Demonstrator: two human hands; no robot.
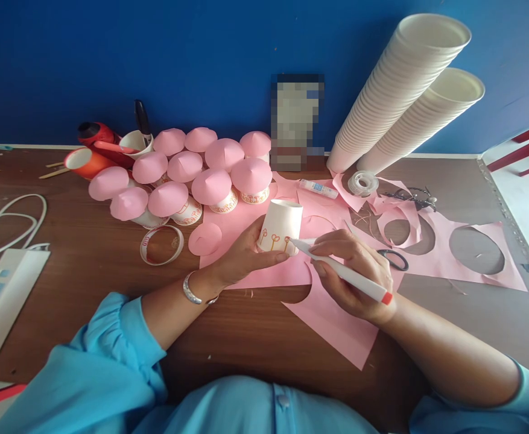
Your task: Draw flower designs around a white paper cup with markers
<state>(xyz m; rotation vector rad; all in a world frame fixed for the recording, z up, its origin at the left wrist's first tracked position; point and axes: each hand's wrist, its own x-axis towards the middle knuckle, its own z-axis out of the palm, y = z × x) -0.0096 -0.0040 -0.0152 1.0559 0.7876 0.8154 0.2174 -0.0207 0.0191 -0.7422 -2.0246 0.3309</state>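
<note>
My left hand (246, 250) is closed around a white paper cup (282, 218), held upside down with its wide rim low. Orange flower drawings run in a row along the cup's lower side. A white marker (350, 274) with a red end sits in the pinched fingers of my right hand (359, 271). Its tip points at the rightmost flower and seems to touch the cup. Under both hands lies cut pink paper (255, 274). Several decorated cups with pink paper cones (212, 185) on top stand behind my left hand.
Two tall stacks of white paper cups (395, 90) lean at the back right. Nearby are a tape roll (362, 183), a glue stick (318, 188) and scissors (393, 260). A cut cup ring (161, 245) lies at left, and a power strip (11, 301) with its cord lies farther left.
</note>
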